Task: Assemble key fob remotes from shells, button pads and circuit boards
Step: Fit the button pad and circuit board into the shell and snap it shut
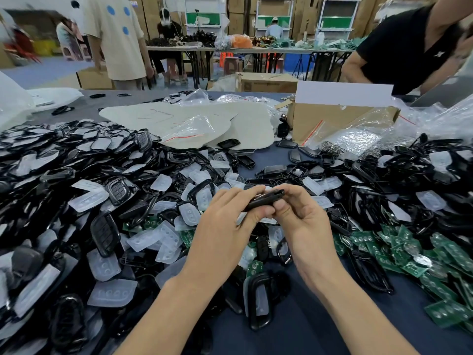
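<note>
A black key fob (263,200) is held edge-on above the middle of the table, both hands pinching it. My left hand (225,226) grips its left end with thumb and fingers. My right hand (299,216) grips its right end, thumb pressed on the near edge. What is inside the fob is hidden. A big heap of black shells (64,170) covers the left of the table. Translucent button pads (163,239) lie mixed in near the middle. Green circuit boards (414,254) are piled at the right.
An open cardboard box (332,119) and clear plastic bags (358,139) stand at the back right. Beige sheets (179,116) lie at the back centre. A person in black (399,44) leans in at the far right. Bare blue tablecloth (320,316) shows between my forearms.
</note>
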A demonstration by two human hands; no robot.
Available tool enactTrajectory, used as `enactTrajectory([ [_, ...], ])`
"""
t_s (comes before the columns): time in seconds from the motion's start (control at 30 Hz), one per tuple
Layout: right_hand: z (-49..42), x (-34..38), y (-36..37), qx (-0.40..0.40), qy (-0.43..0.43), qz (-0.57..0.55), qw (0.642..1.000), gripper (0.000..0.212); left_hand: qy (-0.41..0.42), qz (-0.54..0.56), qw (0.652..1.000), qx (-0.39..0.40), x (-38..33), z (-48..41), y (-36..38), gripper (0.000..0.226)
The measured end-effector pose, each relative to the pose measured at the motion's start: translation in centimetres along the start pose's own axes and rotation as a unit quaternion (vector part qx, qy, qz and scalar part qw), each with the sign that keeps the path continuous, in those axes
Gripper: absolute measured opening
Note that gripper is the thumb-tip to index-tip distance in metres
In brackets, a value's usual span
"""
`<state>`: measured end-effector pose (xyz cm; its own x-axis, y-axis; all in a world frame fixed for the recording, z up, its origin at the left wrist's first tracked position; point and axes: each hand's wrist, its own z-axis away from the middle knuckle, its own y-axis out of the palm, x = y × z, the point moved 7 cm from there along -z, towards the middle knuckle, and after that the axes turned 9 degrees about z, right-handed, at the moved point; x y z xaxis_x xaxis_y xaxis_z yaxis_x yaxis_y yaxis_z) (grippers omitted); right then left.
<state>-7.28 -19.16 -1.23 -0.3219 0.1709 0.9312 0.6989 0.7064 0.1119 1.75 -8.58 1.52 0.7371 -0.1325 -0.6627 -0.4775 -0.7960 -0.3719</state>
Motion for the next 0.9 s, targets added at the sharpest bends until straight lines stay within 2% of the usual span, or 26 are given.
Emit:
enactTrajectory([
  [0.2, 0.0, 0.6, 0.1, -0.009, -0.004, 0.018, 1.000, 0.017, 0.007, -0.023, 1.000, 0.007, 0.0, -0.1, -0.1, 0.043],
  [0.33, 0.5, 1.5, -0.4, -0.046, -0.039, 0.114, 0.992, 0.032, -0.028, -0.027, 0.998, 0.056, 0.5, 0.2, 0.5, 0.054],
  [0.47, 0.9, 1.9, -0.3, -0.060, -0.067, 0.144, 0.985, 0.036, -0.083, 0.039, 0.990, 0.109, 1.4, 0.7, 1.4, 0.028],
  [0.63, 1.0, 2.3, -0.4, -0.065, -0.087, 0.157, 0.982, 0.034, -0.100, 0.091, 0.982, 0.129, 1.4, 0.9, 1.5, 0.039],
  [0.9, 0.7, 1.9, -1.0, -0.068, -0.050, 0.133, 0.988, 0.030, -0.079, 0.098, 0.986, 0.108, 1.3, 0.8, 1.6, 0.015],
])
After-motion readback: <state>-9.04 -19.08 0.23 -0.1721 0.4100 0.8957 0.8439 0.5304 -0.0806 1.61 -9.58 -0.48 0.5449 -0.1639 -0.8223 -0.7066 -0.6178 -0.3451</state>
